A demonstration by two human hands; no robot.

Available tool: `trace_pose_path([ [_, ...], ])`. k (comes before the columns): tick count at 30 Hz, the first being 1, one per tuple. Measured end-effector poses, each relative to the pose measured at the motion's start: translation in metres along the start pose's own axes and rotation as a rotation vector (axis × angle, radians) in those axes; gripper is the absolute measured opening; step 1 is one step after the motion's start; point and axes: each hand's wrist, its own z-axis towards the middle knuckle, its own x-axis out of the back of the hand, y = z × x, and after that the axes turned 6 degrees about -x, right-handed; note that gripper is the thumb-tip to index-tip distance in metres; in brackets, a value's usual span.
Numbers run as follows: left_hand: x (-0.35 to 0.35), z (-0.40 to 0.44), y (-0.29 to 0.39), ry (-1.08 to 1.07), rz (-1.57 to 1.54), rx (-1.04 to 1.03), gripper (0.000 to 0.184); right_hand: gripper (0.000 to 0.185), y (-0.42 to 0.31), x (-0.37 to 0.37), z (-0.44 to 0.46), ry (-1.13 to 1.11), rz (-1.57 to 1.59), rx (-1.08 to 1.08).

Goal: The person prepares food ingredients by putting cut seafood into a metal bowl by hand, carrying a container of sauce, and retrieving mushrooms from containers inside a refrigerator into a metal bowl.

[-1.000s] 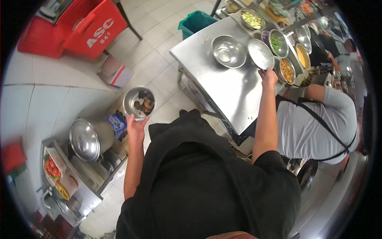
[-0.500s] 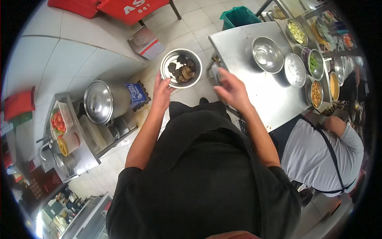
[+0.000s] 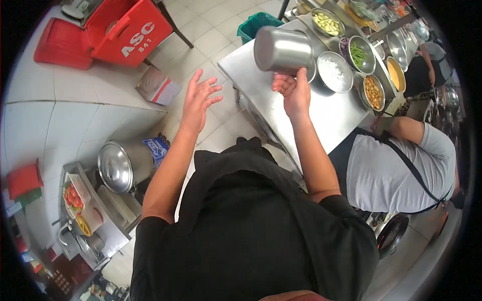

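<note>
My right hand [image 3: 295,94] grips the rim of a deep steel pot [image 3: 281,49], which is tipped on its side above the metal table. The pot's mouth faces away to the right, so its inside is hidden. Behind it, a steel bowl [image 3: 313,69] shows only in part. Close by on the right sits a bowl of white contents [image 3: 335,72]. My left hand [image 3: 197,103] is raised over the floor with fingers spread, holding nothing.
Bowls of green pieces [image 3: 357,54], pale chunks [image 3: 326,24] and brown pieces [image 3: 373,93] line the table's [image 3: 251,65] far side. A co-worker in grey [image 3: 386,170] stands right. A lidded stockpot [image 3: 116,168] and red crate [image 3: 133,35] are left.
The pot, earlier upright in my left hand with dark brown lumps inside, is now tilted in my right hand over the table. My left hand has let go and opened.
</note>
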Motion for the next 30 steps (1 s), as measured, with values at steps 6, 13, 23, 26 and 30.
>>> trace_pose_path([
  [6,-0.008,0.017,-0.038,0.013,0.075,0.148,0.066,0.066,0.016,0.044,0.051,0.281,0.712,-0.258],
  [13,-0.026,0.046,-0.067,0.034,0.156,0.258,0.058,0.069,0.003,0.025,0.05,0.402,0.623,-0.238],
  [23,-0.065,0.09,-0.089,0.016,0.209,0.325,0.054,0.058,-0.054,0.061,0.017,-0.183,0.717,-0.241],
  [26,-0.086,0.104,-0.098,0.01,0.238,0.373,0.055,0.06,-0.078,0.067,0.008,-0.164,0.339,-0.217],
  [30,-0.109,0.12,-0.111,0.012,0.285,0.468,0.049,0.05,-0.094,0.053,-0.006,-0.094,-0.183,0.001],
])
